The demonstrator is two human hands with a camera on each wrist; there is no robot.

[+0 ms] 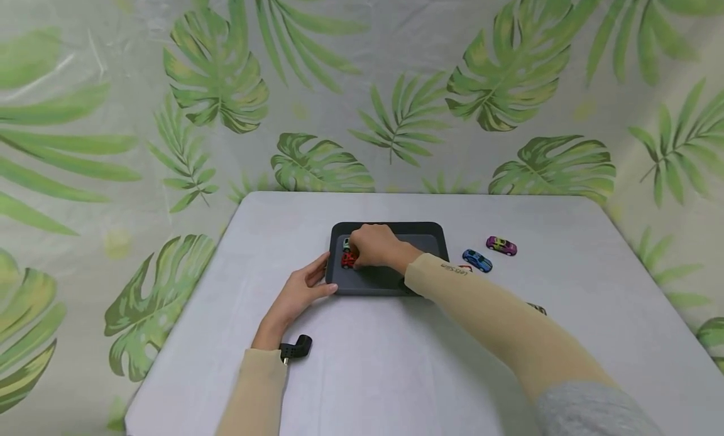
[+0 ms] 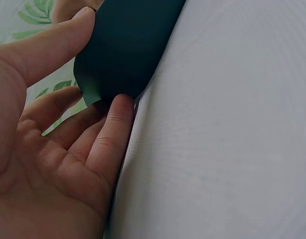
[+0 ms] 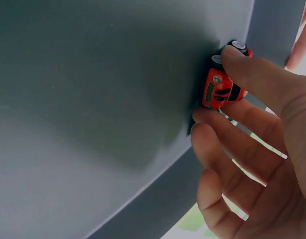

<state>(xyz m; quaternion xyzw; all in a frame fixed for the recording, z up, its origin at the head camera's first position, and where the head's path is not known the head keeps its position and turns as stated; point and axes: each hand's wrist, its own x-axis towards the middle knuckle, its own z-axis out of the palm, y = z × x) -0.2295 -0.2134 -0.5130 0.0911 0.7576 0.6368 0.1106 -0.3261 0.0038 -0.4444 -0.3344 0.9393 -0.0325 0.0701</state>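
Note:
A dark grey rectangular tray [image 1: 384, 291] lies on the white table. At its left end, my left hand [image 1: 302, 288] rests against the outside, fingers along the side and thumb at the near corner. The left wrist view shows its fingertips touching the tray wall [image 2: 133, 50]. Reaching into the tray, my right hand [image 1: 376, 244] pinches a red toy car [image 3: 225, 89] between thumb and fingers, near the left wall. In the head view this red car [image 1: 347, 260] is partly covered by the hand. Just behind it sits a pale green toy car [image 1: 346, 242], also partly covered.
Right of the tray lie a blue toy car [image 1: 477, 260] and a purple-yellow toy car [image 1: 501, 245]. A red-white one [image 1: 466, 267] and another toy car [image 1: 537, 308] show partly beside the right sleeve [image 1: 481, 316]. A leaf-patterned sheet [image 1: 396, 128] hangs behind the table.

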